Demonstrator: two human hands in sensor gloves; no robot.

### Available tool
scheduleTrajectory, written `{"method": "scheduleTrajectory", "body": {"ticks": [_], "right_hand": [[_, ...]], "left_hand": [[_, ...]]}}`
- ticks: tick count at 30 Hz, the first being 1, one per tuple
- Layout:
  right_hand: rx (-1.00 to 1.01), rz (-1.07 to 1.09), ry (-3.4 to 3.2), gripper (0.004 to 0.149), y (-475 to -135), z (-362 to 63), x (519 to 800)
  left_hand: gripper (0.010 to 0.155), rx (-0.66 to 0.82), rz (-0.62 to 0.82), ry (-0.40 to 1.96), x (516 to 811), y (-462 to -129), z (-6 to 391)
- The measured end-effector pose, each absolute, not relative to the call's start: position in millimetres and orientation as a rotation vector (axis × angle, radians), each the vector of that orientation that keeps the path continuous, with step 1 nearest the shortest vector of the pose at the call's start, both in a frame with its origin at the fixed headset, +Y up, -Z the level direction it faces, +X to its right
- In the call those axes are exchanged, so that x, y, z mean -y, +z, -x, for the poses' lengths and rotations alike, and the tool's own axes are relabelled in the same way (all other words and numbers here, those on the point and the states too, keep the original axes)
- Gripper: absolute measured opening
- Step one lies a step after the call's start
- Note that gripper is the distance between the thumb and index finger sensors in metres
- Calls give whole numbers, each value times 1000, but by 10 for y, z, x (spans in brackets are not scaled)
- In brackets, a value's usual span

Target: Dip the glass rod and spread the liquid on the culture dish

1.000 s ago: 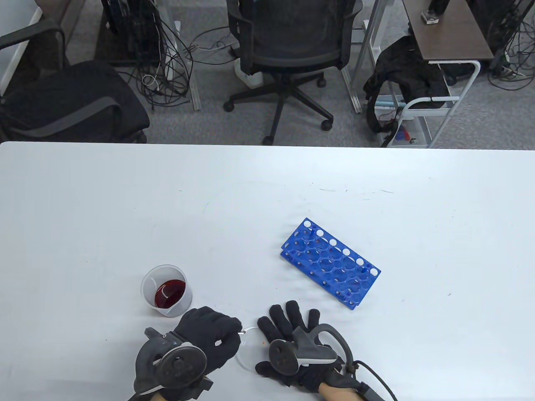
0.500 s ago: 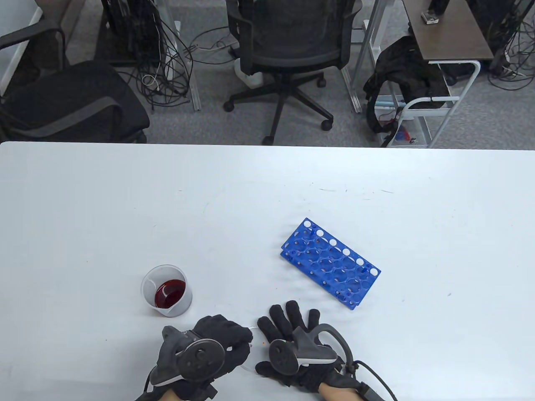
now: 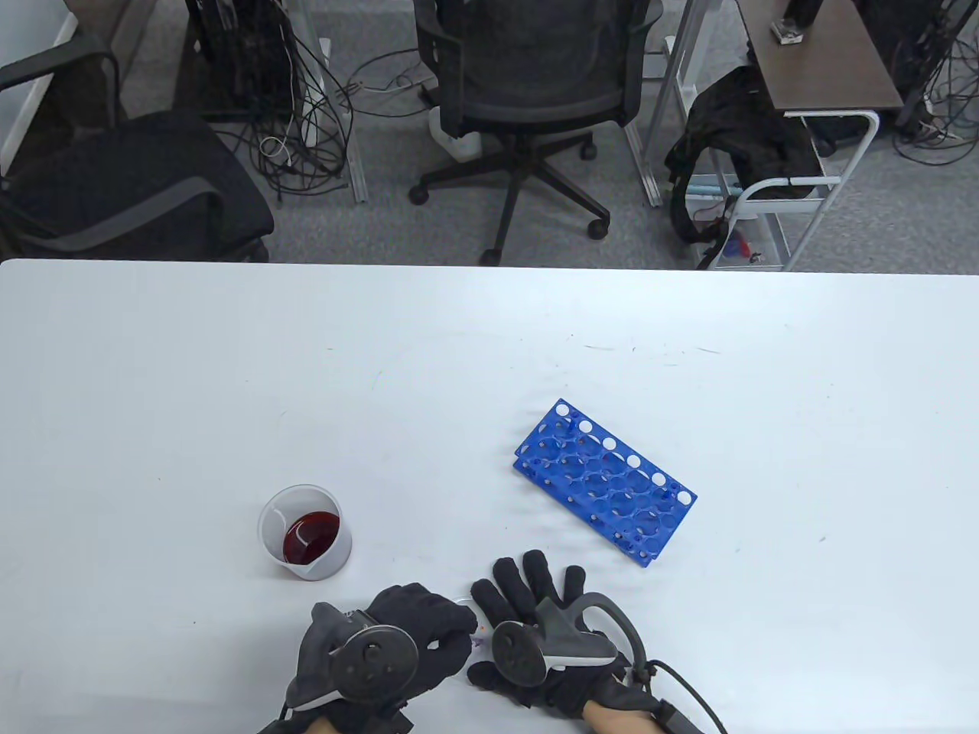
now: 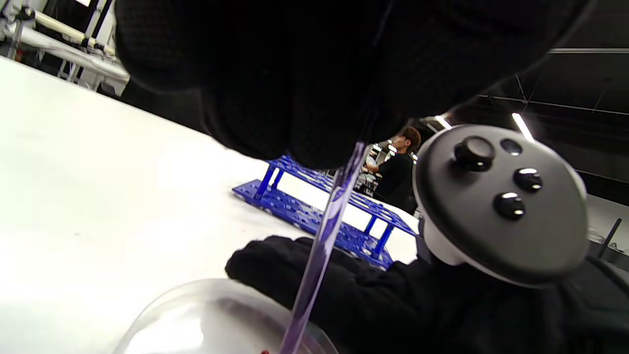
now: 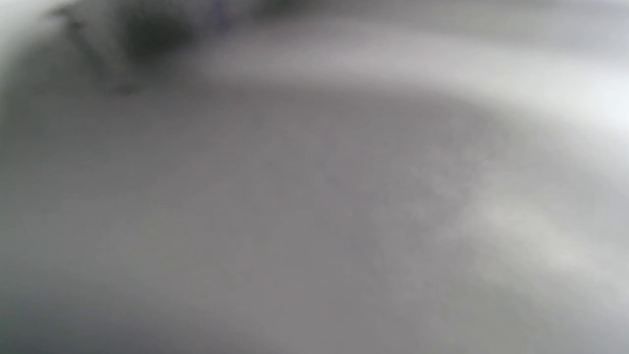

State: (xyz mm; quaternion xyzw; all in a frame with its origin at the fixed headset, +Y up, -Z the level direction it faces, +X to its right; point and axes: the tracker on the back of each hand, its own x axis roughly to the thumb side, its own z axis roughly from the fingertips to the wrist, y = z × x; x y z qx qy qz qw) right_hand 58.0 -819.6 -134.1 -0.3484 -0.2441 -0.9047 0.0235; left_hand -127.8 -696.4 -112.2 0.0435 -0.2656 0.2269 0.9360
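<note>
Left hand (image 3: pixel 417 623) has shifted right over the culture dish (image 4: pixel 206 319), fingers (image 4: pixel 314 98) clamped on the glass rod (image 4: pixel 322 236), tip down in dish. Right hand (image 3: pixel 535 612) lies flat on worktop (image 3: pixel 489 367) beside dish, fingers spread.

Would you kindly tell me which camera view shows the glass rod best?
The left wrist view: the glass rod runs from the left hand down to the culture dish. The table view hides it under the hands; the right wrist view is blurred.
</note>
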Motion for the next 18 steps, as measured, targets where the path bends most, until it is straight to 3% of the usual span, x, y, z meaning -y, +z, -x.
{"method": "scheduleTrajectory", "body": {"ticks": [18], "right_hand": [[756,1078,-2800,95,-1341,-580,8196]], "left_hand": [[35,482,-105,411,6920,-1146,1313]]}}
